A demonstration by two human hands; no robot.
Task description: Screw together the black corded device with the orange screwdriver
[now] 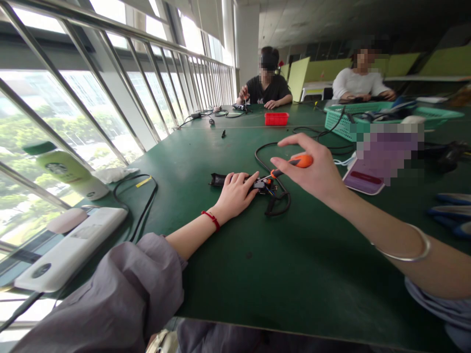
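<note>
My left hand (237, 193) lies over a long black device (218, 180), holding it down against the green table. At its right end the housing looks opened, with small coloured wires (273, 190) showing. A screwdriver (282, 170) with an orange and black handle slants into that end, its tip close to my left fingertips. My right hand (312, 166) has the handle against its palm, thumb and index finger stretched apart; the other fingers are hidden. From the device a black cable (289, 198) loops to the right and back.
At right are a phone (366, 171), a teal basket (333, 125) of cables and blue-handled tools (451, 211). Left stand a green bottle (68, 169) and white power bank (73, 250) beside the railing. A red box (276, 119) sits farther back; two people sit across the table.
</note>
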